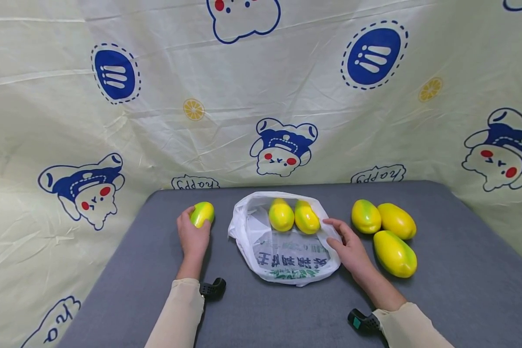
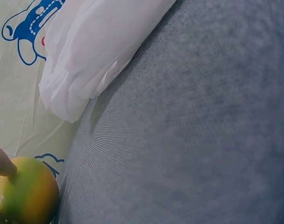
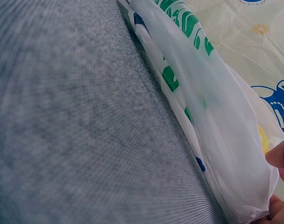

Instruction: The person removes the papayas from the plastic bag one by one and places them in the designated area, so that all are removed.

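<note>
At the left of the head view, my left hand grips a yellow-green mango, thumb on its near side. In the left wrist view, a thumb tip presses on that mango. A white plastic bag lies open in the middle, its mouth towards me. Two mangoes sit inside it, side by side at the back. My right hand holds the bag's right rim between thumb and fingers; the right wrist view shows them at the edge of the bag.
Three more mangoes lie close together on the grey table, right of the bag and beyond my right hand. A pale printed cloth hangs behind the table and down its sides. Each wrist wears a black camera band.
</note>
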Available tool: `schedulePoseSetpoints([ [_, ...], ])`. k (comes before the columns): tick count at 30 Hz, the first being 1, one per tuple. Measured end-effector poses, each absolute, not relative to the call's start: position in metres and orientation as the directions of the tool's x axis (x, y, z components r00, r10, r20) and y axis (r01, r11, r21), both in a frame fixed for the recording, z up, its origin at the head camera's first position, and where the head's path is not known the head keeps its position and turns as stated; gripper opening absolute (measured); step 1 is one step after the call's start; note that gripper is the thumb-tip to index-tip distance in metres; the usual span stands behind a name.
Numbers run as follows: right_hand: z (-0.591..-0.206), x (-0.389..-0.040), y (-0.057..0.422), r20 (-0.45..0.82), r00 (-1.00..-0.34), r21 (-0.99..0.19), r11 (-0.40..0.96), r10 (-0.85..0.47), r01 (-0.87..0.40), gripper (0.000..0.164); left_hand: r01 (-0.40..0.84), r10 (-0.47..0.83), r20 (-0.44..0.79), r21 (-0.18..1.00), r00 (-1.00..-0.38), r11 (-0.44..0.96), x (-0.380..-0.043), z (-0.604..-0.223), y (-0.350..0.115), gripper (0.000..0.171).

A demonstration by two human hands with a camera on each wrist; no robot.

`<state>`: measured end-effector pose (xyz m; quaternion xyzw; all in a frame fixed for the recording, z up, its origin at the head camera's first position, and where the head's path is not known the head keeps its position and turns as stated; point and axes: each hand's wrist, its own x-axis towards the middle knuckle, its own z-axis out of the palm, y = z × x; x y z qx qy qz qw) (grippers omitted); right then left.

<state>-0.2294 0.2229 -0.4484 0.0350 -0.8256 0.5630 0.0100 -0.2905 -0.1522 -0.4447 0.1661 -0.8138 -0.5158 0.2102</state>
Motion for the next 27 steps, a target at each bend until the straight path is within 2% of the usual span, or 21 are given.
schedulePoseSetpoints([
  [6, -0.448, -0.229, 0.224, 0.056, -0.997, -0.929, 0.365, -0.047, -0.069, 0.049, -0.048, -0.505, 0.198, 0.901, -0.840, 0.432, -0.289, -0.443, -0.149, 0.055],
  [14, -0.448, -0.228, 0.224, 0.069, -0.996, -0.929, 0.360, -0.055, -0.084, 0.049, 0.035, -0.539, 0.314, 0.885, -0.782, 0.465, -0.285, -0.438, -0.145, 0.047],
  [21, -0.449, -0.229, 0.224, 0.069, -0.997, -0.927, 0.367, -0.043, -0.080, 0.047, 0.203, -0.527, 0.465, 0.854, -0.711, 0.478, -0.283, -0.420, -0.131, 0.039],
  [27, -0.451, -0.229, 0.224, 0.074, -0.996, -0.929, 0.361, -0.041, -0.084, 0.048, 0.367, -0.429, 0.554, 0.817, -0.714, 0.444, -0.280, -0.405, -0.112, 0.037],
])
